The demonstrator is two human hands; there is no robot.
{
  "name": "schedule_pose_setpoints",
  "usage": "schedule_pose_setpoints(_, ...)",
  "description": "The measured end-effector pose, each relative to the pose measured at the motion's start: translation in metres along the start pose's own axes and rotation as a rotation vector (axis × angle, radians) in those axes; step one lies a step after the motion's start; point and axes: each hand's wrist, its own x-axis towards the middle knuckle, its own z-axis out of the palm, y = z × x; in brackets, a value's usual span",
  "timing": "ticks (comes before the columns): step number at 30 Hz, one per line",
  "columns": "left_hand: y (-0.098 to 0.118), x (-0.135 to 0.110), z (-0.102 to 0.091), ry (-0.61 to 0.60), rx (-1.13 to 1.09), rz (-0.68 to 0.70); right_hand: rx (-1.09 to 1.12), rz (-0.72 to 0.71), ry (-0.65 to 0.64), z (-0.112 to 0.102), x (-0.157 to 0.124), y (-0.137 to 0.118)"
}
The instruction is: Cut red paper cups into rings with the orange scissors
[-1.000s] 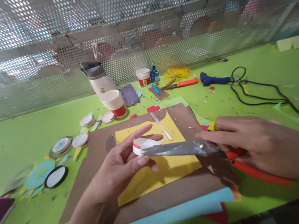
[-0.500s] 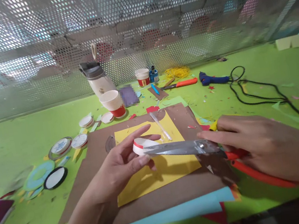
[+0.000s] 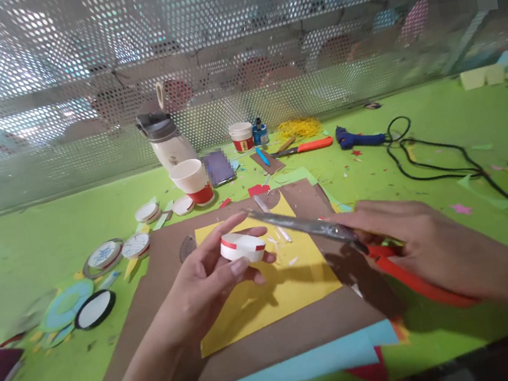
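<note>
Between the thumb and fingers of my left hand (image 3: 213, 273) is a short white paper-cup piece (image 3: 242, 247) with red marks on its side. My right hand (image 3: 414, 243) grips the orange handles of a pair of scissors (image 3: 310, 227). Their blades look closed and point left, just above and behind the cup piece, apart from it. Under both hands lies a yellow paper sheet (image 3: 275, 305) on brown card (image 3: 159, 319). A few small white scraps (image 3: 293, 261) rest on the yellow sheet, near a clear stick (image 3: 271, 213) that the blades partly cover.
Behind the card stand a paper cup (image 3: 190, 178) and a bottle (image 3: 168, 143). Several round white lids and a black-rimmed disc (image 3: 94, 308) lie at left. A blue glue gun (image 3: 361, 137) with a trailing black cord (image 3: 438, 176) and orange-handled pliers (image 3: 314, 145) sit at back right.
The scissors have come away from the cup piece, tips swinging up and back. White scraps now show on the yellow sheet. My left hand still holds the piece, slightly turned.
</note>
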Motion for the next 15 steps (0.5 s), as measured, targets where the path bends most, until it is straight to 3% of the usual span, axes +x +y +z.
schedule_pose_setpoints(6,0.0005,0.0014,-0.0004,0.077,0.030,0.026,-0.153,-0.099,-0.042,-0.0007,-0.0022,-0.0091)
schedule_pose_setpoints(15,-0.0019,0.0008,-0.0032,0.057,0.157,0.005,-0.245,-0.118,-0.083,-0.0094,-0.0024,-0.0054)
